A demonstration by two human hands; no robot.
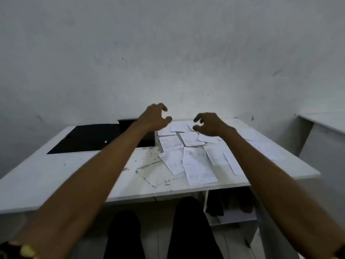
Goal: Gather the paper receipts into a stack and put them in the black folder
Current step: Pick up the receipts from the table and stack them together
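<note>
Now both hands [155, 116] [211, 124] hover empty above scattered receipts [197, 165]

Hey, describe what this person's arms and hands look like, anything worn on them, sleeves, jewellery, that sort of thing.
Both forearms are bare, with no sleeves in view, and the left hand and right hand wear no gloves. No rings can be made out. A chunky gold-coloured band sits low on the left arm at the frame's bottom edge. Something dark shows by the right arm at the bottom corner, too cropped to identify.
</note>
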